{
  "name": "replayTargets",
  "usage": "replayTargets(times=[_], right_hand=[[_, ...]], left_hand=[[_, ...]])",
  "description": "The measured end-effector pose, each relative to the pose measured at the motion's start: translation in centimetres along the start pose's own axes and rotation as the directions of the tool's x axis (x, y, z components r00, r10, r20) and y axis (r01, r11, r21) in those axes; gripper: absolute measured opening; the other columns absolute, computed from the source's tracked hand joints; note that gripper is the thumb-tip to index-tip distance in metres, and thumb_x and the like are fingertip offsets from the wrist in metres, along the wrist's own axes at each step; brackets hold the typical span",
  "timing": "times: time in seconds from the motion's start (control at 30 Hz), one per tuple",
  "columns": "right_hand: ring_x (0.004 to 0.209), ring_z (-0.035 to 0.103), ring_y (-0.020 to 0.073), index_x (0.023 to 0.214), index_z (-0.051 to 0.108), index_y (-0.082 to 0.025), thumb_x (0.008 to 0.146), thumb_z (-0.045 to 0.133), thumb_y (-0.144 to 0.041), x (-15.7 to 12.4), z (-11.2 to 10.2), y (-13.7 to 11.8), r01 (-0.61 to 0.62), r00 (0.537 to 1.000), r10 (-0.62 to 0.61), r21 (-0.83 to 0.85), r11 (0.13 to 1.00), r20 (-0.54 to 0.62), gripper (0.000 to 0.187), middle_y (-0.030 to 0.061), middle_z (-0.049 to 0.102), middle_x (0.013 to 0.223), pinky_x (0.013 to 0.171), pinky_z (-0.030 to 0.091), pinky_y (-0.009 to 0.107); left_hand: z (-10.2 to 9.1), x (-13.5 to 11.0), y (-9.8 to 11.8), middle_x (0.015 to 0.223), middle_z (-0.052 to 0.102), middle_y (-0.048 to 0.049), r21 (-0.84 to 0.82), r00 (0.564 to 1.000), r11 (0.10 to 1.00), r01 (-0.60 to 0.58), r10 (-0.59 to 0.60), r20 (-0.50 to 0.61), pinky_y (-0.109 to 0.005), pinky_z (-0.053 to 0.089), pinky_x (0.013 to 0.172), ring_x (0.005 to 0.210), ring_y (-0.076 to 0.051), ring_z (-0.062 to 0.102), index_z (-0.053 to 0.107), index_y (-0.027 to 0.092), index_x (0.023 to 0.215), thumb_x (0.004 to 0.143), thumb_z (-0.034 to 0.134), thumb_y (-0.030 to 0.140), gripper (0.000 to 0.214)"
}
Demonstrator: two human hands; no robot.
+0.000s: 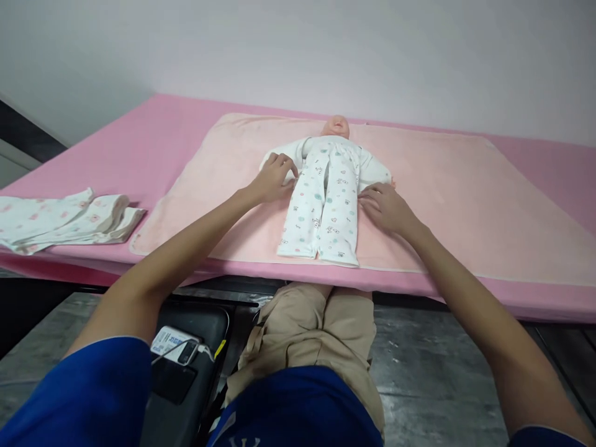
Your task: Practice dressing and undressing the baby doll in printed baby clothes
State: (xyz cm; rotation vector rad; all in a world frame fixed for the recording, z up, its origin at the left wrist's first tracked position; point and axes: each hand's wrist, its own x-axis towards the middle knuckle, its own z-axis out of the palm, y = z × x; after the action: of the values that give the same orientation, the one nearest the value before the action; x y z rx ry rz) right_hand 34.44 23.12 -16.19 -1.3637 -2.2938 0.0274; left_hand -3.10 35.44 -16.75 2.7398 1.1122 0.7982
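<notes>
White baby pants [342,198] with small animal prints lie flat, legs toward me, over the body of a baby doll [336,126]. The doll lies on its back in a white long-sleeved top [372,169], both sleeves spread out. My left hand [275,178] has its fingers curled in a pinch at the left side edge of the pants, near the doll's sleeve. At the opposite edge, my right hand [385,206] pinches the side of the pants with bent fingers. The doll's lower body is hidden under the pants.
A peach blanket [447,198] lies over the pink-covered table [167,133]. Folded printed baby clothes [69,220] rest at the left front edge. Below, a black stool [205,329] carries a white power bank [174,345] with a cable. A pale wall [335,56] stands behind.
</notes>
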Motion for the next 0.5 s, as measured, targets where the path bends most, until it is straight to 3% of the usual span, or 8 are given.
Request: replayTargets(times=[0.07,0.17,0.27,0.37,0.43,0.5], right_hand=[[0.125,0.061,0.0383,0.125,0.072,-0.019,0.106,0.052,-0.039,2.1,1.5,1.9,0.026,0.998,-0.028,0.043,0.999,0.055,0.034,0.0199,0.068,0.135,0.106,0.05,0.056],[0.11,0.062,0.0369,0.115,0.068,-0.019,0.098,0.056,-0.038,3.5,3.2,3.3,0.03,0.999,-0.033,0.08,0.996,0.035,0.028,0.0193,0.068,0.121,0.099,0.05,0.054],[0.083,0.058,0.0285,0.091,0.059,-0.024,0.098,0.056,-0.037,3.4,3.6,3.1,-0.042,0.998,0.034,0.14,0.989,0.059,0.015,0.0079,0.063,0.087,0.081,0.046,0.044],[0.062,0.047,0.0214,0.086,0.056,-0.025,0.101,0.055,-0.032,2.8,3.2,2.3,-0.171,0.981,0.15,0.176,0.969,0.125,0.017,-0.0021,0.046,0.063,0.072,0.04,0.039],[0.063,0.048,0.0218,0.09,0.06,-0.024,0.1,0.058,-0.03,2.5,3.1,1.8,-0.208,0.977,0.198,0.145,0.967,0.078,0.011,-0.0019,0.048,0.063,0.072,0.041,0.039],[0.078,0.056,0.0265,0.094,0.064,-0.024,0.096,0.062,-0.028,2.3,3.4,1.3,-0.163,0.986,0.166,0.099,0.982,-0.016,0.005,0.0046,0.063,0.08,0.077,0.045,0.042]], left_hand=[[1.8,1.2,-1.7,0.13,0.063,-0.0186,-0.058,0.995,0.998,-0.027,0.032,0.092,-0.06,0.043,0.112,0.119,-0.038,0.051,0.065,0.019,0.118,0.095,0.06,0.049,0.038],[3.2,1.2,-1.3,0.122,0.065,-0.0178,-0.123,0.985,0.99,-0.071,0.089,0.146,-0.056,0.045,0.102,0.108,-0.036,0.054,0.066,0.019,0.112,0.094,0.06,0.051,0.036],[2.9,0.4,0.1,0.104,0.068,-0.0122,-0.148,0.977,0.988,-0.042,0.071,0.201,-0.052,0.043,0.096,0.098,-0.033,0.058,0.061,0.022,0.096,0.097,0.055,0.041,0.021],[2.1,0.0,0.7,0.088,0.065,-0.0079,-0.104,0.962,0.994,0.018,0.011,0.274,-0.05,0.041,0.093,0.085,-0.029,0.061,0.056,0.022,0.086,0.093,0.055,0.028,0.009],[1.9,0.0,0.8,0.087,0.065,-0.0083,-0.052,0.953,0.998,0.021,-0.004,0.303,-0.049,0.042,0.091,0.084,-0.029,0.061,0.055,0.023,0.084,0.089,0.057,0.025,0.006],[2.1,0.0,0.9,0.096,0.069,-0.011,-0.038,0.957,0.999,0.004,0.007,0.29,-0.05,0.045,0.091,0.091,-0.032,0.062,0.058,0.024,0.087,0.091,0.059,0.028,0.005]])
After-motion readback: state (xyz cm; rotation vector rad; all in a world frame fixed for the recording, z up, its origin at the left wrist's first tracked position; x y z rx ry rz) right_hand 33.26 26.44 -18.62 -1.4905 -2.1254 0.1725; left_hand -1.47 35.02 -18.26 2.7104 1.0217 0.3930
